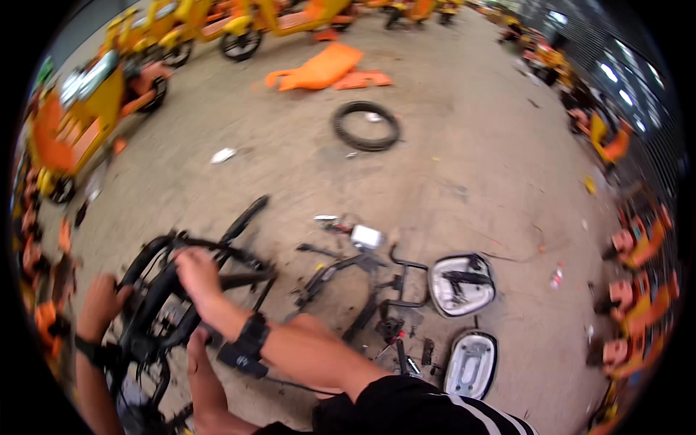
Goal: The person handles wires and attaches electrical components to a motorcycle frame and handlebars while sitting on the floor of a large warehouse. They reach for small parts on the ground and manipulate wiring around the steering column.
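A bare black scooter frame (156, 290) made of bent tubes stands at the lower left, tilted and blurred by motion. My left hand (105, 299) is closed round its left side, with the thumb showing and the fingers mostly hidden. Over the upper tubes lies my right hand (196, 270), its fingers curled against the metal. I cannot make out any tool in either hand. Black bands circle both wrists. Below my right forearm, a bare limb (203, 373) reaches up beside the frame's lower tubes.
Right of the frame lie a black bent-tube part (366, 290), a black rack (413, 283), two white-and-black shells (462, 286) and a white box (367, 237). Farther off are a tyre (366, 126) and orange panels (322, 67). Yellow-orange scooters (90, 127) line both sides.
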The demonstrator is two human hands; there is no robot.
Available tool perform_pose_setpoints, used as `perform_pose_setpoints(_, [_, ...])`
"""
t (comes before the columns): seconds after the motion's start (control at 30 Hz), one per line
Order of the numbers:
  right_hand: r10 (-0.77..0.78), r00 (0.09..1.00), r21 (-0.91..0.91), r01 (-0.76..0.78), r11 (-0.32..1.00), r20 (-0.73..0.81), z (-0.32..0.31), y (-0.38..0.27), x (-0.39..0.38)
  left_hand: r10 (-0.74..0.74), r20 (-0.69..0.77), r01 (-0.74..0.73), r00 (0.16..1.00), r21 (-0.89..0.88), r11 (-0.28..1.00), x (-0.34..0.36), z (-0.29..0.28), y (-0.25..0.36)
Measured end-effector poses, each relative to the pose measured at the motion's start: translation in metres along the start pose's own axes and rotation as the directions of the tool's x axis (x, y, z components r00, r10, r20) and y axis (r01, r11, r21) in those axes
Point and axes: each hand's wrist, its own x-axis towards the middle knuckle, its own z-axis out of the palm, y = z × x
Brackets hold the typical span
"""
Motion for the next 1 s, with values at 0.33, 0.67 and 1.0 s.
perform_pose_setpoints(0.33, [0.102, 0.991, 0.083, -0.110, 0.990, 0.088, -0.013, -0.035, -0.005, -0.010, 0.068, 0.017, 0.998, -0.100, 0.995, 0.007, -0.075, 0.030])
perform_pose_setpoints(0.67, [0.126, 0.991, 0.041, -0.128, 0.991, 0.052, -0.013, -0.039, -0.006, -0.017, 0.096, 0.036, 0.995, -0.204, 0.978, 0.014, -0.055, 0.027])
perform_pose_setpoints(1.0, [0.150, 0.985, 0.013, -0.151, 0.988, 0.080, -0.013, -0.041, -0.011, 0.062, 0.134, -0.047, 0.989, -0.116, 0.992, 0.020, -0.050, 0.012])
